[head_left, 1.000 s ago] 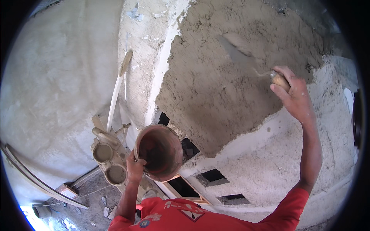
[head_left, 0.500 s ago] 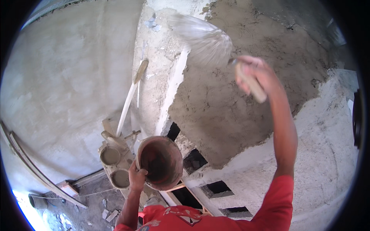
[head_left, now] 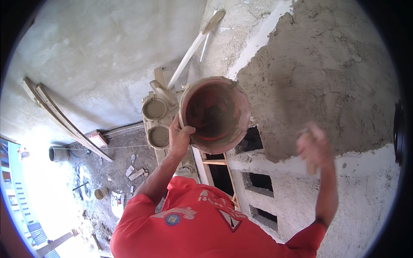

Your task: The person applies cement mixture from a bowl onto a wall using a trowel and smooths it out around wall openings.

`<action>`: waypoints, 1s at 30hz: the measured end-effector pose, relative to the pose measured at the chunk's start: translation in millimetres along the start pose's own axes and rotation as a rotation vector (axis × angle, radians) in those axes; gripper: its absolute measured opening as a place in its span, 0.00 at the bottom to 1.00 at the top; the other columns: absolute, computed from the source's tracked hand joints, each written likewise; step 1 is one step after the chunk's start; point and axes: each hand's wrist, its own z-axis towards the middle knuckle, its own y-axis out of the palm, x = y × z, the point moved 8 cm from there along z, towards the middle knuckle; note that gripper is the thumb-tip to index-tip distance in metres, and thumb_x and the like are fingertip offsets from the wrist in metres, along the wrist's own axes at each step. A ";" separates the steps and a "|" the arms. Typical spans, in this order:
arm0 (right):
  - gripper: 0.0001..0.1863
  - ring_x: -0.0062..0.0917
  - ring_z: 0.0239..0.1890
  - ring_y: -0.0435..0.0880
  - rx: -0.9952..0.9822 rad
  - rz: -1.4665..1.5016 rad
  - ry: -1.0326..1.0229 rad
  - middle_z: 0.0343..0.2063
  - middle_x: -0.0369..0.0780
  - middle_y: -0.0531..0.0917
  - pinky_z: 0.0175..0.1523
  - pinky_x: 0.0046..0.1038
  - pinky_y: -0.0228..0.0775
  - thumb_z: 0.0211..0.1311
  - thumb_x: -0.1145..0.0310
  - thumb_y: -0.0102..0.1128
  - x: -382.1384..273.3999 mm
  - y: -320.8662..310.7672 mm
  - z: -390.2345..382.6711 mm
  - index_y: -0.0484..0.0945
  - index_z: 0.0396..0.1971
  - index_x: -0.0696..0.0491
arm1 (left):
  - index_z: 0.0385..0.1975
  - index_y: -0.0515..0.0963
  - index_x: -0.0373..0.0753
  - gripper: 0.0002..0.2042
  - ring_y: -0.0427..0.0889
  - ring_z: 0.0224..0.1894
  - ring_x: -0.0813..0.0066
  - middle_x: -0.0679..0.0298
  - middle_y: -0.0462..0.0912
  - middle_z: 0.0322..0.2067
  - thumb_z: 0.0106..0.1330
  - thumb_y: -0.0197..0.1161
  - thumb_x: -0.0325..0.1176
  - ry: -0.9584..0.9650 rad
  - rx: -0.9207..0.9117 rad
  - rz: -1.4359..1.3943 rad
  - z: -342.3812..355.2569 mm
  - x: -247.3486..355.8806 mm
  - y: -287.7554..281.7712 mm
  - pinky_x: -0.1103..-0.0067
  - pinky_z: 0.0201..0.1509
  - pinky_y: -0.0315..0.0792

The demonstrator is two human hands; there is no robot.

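My left hand (head_left: 180, 138) grips a mortar-crusted reddish bucket (head_left: 239, 114) by its side, thumb over the rim. Its mouth faces up toward me; the inside is dark, with wet smears on the reddish wall. To the right, my right hand (head_left: 316, 144), blurred by motion, is closed round a trowel handle (head_left: 312, 167) in front of the wall. The trowel's blade is too smeared to make out. Beyond this hand spreads a rough patch of wet grey mortar (head_left: 318, 73), bordered by paler wall.
Two mortar-filled buckets (head_left: 154, 109) stand on a plank left of the held bucket. A wooden straightedge (head_left: 191, 53) leans behind them. Square openings (head_left: 260, 182) pierce the wall below the mortar. Curved boards (head_left: 64, 120), rubble (head_left: 137, 173) and a small bucket (head_left: 101, 193) lie farther left.
My right hand has dropped from high on the mortar to its lower part, still holding the trowel. The view has shifted left and down, showing more ground. The bucket stays in my left hand.
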 end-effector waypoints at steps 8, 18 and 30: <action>0.24 0.29 0.29 0.83 -0.617 0.543 -0.028 0.31 0.45 0.81 0.37 0.33 0.77 0.58 0.72 0.56 24.0 127.1 9.8 0.70 0.56 0.60 | 0.61 0.70 0.30 0.30 0.79 0.51 0.74 0.60 0.82 0.49 0.53 0.56 0.20 0.165 -0.035 -0.028 5.5 20.6 48.8 0.77 0.58 0.72; 0.21 0.44 0.36 0.88 0.063 -1.007 -0.663 0.33 0.50 0.86 0.39 0.41 0.80 0.59 0.74 0.56 -35.8 133.2 68.0 0.73 0.53 0.62 | 0.67 0.67 0.31 0.36 0.62 0.74 0.53 0.42 0.63 0.70 0.50 0.53 0.20 0.444 -0.145 0.285 10.7 52.3 79.6 0.68 0.75 0.55; 0.10 0.42 0.34 0.88 -0.153 -1.029 -0.818 0.27 0.52 0.85 0.36 0.40 0.79 0.58 0.74 0.55 -28.7 124.2 43.7 0.82 0.36 0.61 | 0.65 0.70 0.32 0.35 0.65 0.72 0.53 0.43 0.66 0.69 0.49 0.52 0.19 0.432 -0.171 0.261 8.6 50.8 86.8 0.69 0.73 0.59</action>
